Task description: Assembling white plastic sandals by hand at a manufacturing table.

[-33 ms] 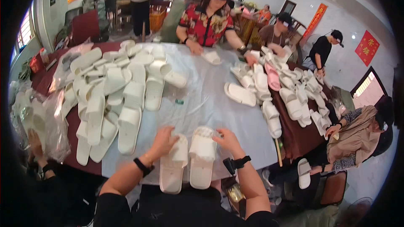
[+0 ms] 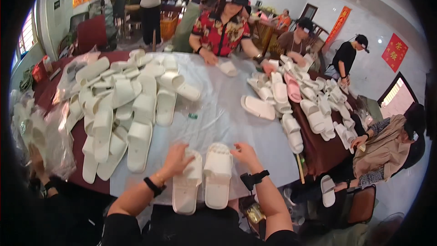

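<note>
Two white open-toe slippers lie side by side at the table's near edge, soles toward me and straps at the far end. Beside the upper end of the left slipper is my left hand, fingers bent and apart, thumb against its strap. My right hand is at the right edge of the right slipper, with thumb and forefinger spread by the strap. Neither hand is wrapped round a slipper. Black bands circle both my wrists.
A large heap of white slippers covers the table's left side, next to clear plastic bags. Another heap, with one pink slipper, lies right. Across the table, a person in a red patterned shirt handles slippers. Other people work at the right.
The whole view has shifted slightly, so the table sits a little lower in it. My hands and the two slippers keep nearly the same places relative to each other.
</note>
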Tool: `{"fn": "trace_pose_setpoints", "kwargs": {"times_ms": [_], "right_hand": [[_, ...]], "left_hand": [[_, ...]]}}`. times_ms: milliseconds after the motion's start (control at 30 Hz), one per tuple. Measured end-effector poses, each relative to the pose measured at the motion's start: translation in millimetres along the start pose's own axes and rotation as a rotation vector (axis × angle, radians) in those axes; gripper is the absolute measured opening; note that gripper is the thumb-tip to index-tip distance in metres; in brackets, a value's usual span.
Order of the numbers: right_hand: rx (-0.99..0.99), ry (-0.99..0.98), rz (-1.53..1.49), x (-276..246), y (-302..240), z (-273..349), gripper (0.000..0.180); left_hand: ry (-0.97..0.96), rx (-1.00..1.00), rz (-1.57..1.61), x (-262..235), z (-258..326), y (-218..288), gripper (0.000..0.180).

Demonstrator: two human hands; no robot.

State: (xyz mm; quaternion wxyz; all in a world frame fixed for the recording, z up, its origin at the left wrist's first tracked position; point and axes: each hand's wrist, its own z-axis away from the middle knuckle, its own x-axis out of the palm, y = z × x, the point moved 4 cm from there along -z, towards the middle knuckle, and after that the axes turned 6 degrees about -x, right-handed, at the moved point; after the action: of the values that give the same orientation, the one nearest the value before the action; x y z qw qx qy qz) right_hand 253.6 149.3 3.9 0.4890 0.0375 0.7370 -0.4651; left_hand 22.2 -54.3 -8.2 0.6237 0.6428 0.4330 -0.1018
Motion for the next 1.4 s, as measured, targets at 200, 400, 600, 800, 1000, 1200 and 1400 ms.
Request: {"fn": "trace_pose_setpoints", "kwargs": {"times_ms": [200,400,600,800,1000,1200,1400], "right_hand": [[0.114,0.029,0.326,25,24,-40,0.032],[0.193,-0.01,0.382,31,30,-48,0.026],[0.093,0.092,0.18,16,50,-21,0.022],[0.061,0.053,-0.217,6,37,4,0.025],[0.112,-0.007,-0.706,-20,0,24,0.024],[0.017,0.164,-0.696,-53,-2,46,0.021],[0.153,0.771,-0.78,-103,58,78,0.016]], "left_hand": [[-0.046,0.168,-0.129,3,36,21,0.065],[0.033,-0.007,-0.082,19,27,7,0.065],[-0.239,0.24,-0.286,3,41,33,0.077],[-0.143,0.029,-0.175,36,37,2,0.088],[-0.19,0.29,-0.223,31,-25,-26,0.062],[-0.304,-0.113,-0.362,4,-43,-47,0.062],[-0.226,-0.142,-0.448,-3,-36,-39,0.07]]}}
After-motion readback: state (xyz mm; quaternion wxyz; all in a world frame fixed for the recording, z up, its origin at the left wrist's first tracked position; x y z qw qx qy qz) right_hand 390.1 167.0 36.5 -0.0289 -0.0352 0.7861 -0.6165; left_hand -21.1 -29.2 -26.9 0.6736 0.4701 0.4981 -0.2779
